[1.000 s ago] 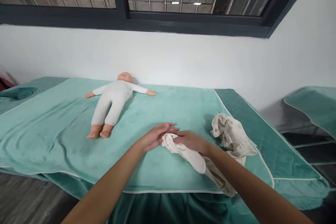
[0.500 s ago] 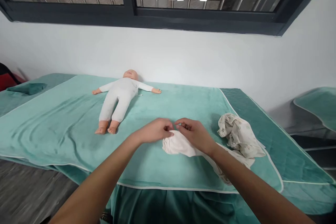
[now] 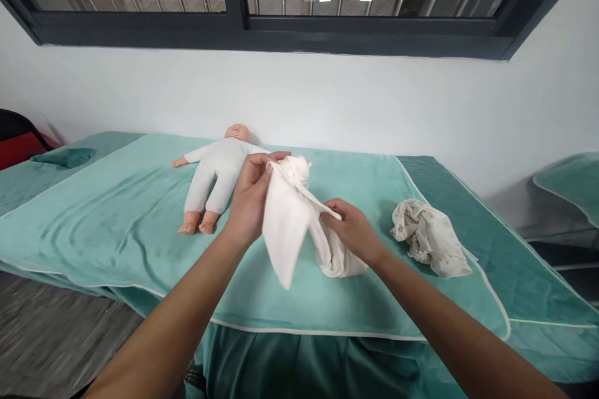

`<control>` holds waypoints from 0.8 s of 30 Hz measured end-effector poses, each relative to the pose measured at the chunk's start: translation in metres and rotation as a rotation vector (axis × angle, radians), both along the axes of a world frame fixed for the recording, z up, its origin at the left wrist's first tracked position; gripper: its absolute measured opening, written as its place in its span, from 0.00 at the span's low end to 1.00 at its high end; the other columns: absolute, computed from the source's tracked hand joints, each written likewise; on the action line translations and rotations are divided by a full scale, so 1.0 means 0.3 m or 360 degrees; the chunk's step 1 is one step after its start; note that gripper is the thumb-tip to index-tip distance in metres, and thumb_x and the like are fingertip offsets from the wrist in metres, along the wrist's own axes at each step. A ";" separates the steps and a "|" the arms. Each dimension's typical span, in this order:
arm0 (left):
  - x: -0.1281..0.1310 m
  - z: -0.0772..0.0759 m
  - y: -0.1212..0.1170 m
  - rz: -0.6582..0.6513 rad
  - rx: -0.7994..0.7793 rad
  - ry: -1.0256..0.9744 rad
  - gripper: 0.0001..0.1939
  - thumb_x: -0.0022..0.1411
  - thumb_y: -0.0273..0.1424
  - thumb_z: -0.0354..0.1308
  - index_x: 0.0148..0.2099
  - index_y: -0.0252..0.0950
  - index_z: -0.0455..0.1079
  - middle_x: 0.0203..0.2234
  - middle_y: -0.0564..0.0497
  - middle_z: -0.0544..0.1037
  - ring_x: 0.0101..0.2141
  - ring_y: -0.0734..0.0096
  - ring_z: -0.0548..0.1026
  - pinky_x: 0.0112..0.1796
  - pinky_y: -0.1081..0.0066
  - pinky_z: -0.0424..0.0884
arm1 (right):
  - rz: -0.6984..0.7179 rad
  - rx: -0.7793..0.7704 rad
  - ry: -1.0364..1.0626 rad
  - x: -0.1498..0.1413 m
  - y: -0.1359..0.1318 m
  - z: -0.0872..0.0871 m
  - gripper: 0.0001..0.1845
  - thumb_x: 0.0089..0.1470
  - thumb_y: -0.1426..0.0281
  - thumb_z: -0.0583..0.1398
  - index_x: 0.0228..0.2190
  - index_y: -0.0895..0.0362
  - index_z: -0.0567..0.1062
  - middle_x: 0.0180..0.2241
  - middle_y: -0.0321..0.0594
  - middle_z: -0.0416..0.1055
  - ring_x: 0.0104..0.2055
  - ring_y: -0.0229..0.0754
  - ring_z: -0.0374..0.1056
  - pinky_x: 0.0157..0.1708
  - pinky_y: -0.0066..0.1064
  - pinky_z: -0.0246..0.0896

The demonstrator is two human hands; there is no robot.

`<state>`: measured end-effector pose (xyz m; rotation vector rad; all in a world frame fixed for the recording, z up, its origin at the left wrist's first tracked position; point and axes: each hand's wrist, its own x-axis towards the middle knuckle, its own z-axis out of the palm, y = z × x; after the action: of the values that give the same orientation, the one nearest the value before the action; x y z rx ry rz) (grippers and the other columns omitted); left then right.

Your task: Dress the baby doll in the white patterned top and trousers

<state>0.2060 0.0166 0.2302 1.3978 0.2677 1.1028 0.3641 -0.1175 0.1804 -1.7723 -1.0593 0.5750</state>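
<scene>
A white baby garment (image 3: pixel 287 218) hangs between my two hands, partly lifted off the green blanket, its lower part bunched on the cloth. My left hand (image 3: pixel 255 190) is closed on its upper left end, thumb in front. Further right, my right hand (image 3: pixel 350 227) pinches the garment's edge between thumb and fingers. Beyond my left hand a baby doll (image 3: pixel 218 168) in a white suit lies on its back, feet toward me; my left hand hides one of its arms. A crumpled patterned white cloth (image 3: pixel 430 237) rests to the right of my right hand.
The green blanket (image 3: pixel 116 218) with white piping covers the bed. A white wall (image 3: pixel 327 100) and a dark-framed barred window (image 3: pixel 374 34) stand behind it. A red and black object (image 3: pixel 19 143) is at the far left, and a green padded piece (image 3: pixel 568 184) at the far right.
Both hands have taken the white garment up from the blanket. My left hand has moved up and left with one end, and its fabric now hangs spread out between the hands.
</scene>
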 end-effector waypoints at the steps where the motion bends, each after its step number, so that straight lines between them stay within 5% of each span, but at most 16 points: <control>1: -0.010 0.005 0.012 -0.0064 -0.0113 0.0009 0.08 0.67 0.40 0.55 0.41 0.43 0.65 0.55 0.49 0.75 0.49 0.62 0.76 0.47 0.62 0.74 | -0.0049 0.0027 0.0002 0.007 -0.001 0.008 0.09 0.55 0.63 0.59 0.35 0.53 0.75 0.35 0.35 0.75 0.38 0.43 0.69 0.41 0.33 0.61; 6: -0.022 -0.004 0.050 -0.0310 -0.0210 0.0243 0.15 0.66 0.46 0.53 0.43 0.40 0.69 0.57 0.45 0.74 0.51 0.57 0.76 0.46 0.61 0.74 | -0.0155 0.0208 -0.0029 0.035 0.012 0.071 0.08 0.54 0.65 0.58 0.34 0.53 0.76 0.32 0.33 0.74 0.35 0.41 0.67 0.38 0.31 0.60; 11: 0.032 -0.051 -0.043 -0.0380 0.0441 0.0875 0.15 0.59 0.37 0.63 0.48 0.42 0.73 0.45 0.50 0.80 0.46 0.61 0.76 0.44 0.67 0.70 | -0.0183 0.0389 -0.0180 0.009 0.049 0.142 0.08 0.53 0.68 0.57 0.34 0.53 0.75 0.32 0.33 0.74 0.35 0.40 0.67 0.36 0.30 0.60; 14: 0.047 -0.070 -0.060 -0.0106 0.0756 0.1039 0.08 0.65 0.34 0.54 0.42 0.42 0.74 0.33 0.52 0.80 0.35 0.63 0.75 0.38 0.67 0.66 | -0.0214 0.0489 -0.0428 0.010 0.047 0.173 0.07 0.52 0.71 0.56 0.32 0.53 0.74 0.31 0.33 0.74 0.33 0.40 0.68 0.35 0.30 0.60; 19: 0.035 -0.020 -0.003 0.0323 0.1064 0.1094 0.05 0.65 0.34 0.54 0.40 0.41 0.70 0.33 0.52 0.78 0.34 0.63 0.72 0.35 0.67 0.62 | -0.0316 0.0675 -0.1208 0.077 0.020 0.198 0.12 0.49 0.78 0.52 0.30 0.53 0.73 0.33 0.38 0.75 0.35 0.42 0.68 0.37 0.33 0.60; 21: 0.032 0.025 -0.001 0.0216 0.0986 0.1018 0.04 0.64 0.35 0.56 0.39 0.41 0.68 0.31 0.53 0.76 0.32 0.66 0.71 0.33 0.69 0.61 | -0.0348 0.0794 -0.1374 0.097 0.018 0.206 0.14 0.48 0.80 0.51 0.29 0.54 0.72 0.32 0.39 0.74 0.35 0.42 0.68 0.37 0.34 0.61; 24: 0.038 0.084 -0.035 -0.0222 0.0668 0.0911 0.10 0.64 0.41 0.59 0.41 0.41 0.70 0.30 0.54 0.74 0.30 0.69 0.70 0.31 0.71 0.62 | -0.0397 0.0955 -0.1407 0.092 0.022 0.231 0.16 0.46 0.82 0.49 0.27 0.53 0.72 0.30 0.38 0.73 0.34 0.42 0.68 0.36 0.34 0.62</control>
<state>0.2174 0.0062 0.2554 2.0682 0.3523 0.6414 0.3916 -0.1109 0.2496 -1.5586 -1.3592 -0.7000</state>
